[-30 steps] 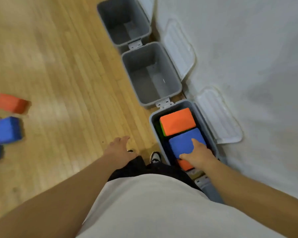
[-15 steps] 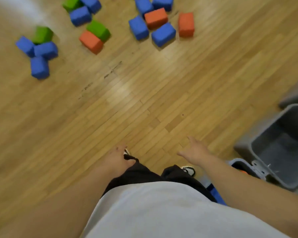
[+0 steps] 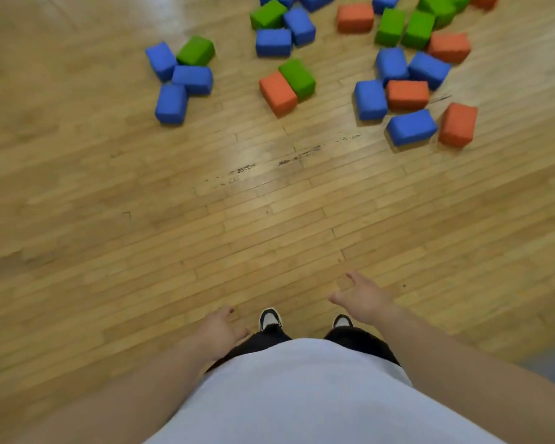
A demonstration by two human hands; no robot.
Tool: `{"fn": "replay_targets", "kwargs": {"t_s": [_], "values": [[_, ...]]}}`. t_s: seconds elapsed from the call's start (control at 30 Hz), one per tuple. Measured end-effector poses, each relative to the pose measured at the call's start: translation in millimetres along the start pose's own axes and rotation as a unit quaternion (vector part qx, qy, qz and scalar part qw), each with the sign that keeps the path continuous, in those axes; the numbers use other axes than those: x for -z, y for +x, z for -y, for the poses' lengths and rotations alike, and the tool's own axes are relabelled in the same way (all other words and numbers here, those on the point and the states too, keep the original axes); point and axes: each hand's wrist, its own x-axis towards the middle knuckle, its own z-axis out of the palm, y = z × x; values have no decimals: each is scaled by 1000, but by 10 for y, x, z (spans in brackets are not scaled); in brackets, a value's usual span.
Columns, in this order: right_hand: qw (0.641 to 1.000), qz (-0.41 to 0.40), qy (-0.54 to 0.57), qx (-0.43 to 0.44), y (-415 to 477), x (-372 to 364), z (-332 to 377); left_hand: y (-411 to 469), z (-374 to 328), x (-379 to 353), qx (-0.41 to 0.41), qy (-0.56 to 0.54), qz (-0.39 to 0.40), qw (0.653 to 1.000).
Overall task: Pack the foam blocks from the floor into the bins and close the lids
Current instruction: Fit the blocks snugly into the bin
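Where foam blocks [image 3: 277,92] scatter on scuffed wood floor [image 3: 269,219], left hand [image 3: 218,333], right hand [image 3: 367,301], fingers [image 3: 353,277] loosely apart, empty.

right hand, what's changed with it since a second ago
The right hand came off the blue block it was pressing into the near bin and now hangs open over the floor, holding nothing. The view swung from the bins to the scattered foam blocks. The left hand stayed open and empty.

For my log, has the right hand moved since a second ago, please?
Yes: the right hand left the blue block in the bin and is now over bare floor.
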Motion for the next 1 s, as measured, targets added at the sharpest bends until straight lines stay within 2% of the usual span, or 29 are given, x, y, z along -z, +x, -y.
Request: {"fn": "replay_targets", "kwargs": {"t_s": [0.17, 0.4, 0.67, 0.83, 1.0], "values": [[995, 1, 36, -91, 272, 315, 228, 443, -508, 765, -44, -63, -11, 997], [993, 13, 62, -104, 1249, 1067, 1259, 1200, -1365, 2045, -89, -94, -49, 990], [996, 61, -59, -23, 2296, 1955, 3394, 1790, -1578, 3471, 0, -180, -92, 979], [987, 69, -110, 91, 2951, 2079, 4989, 2167, -1260, 4330, 73, -258, -114, 956], [984, 75, -115, 111, 3668, 2076, 6388, 2821, -1005, 5335, 121, -283, -102, 946]]}}
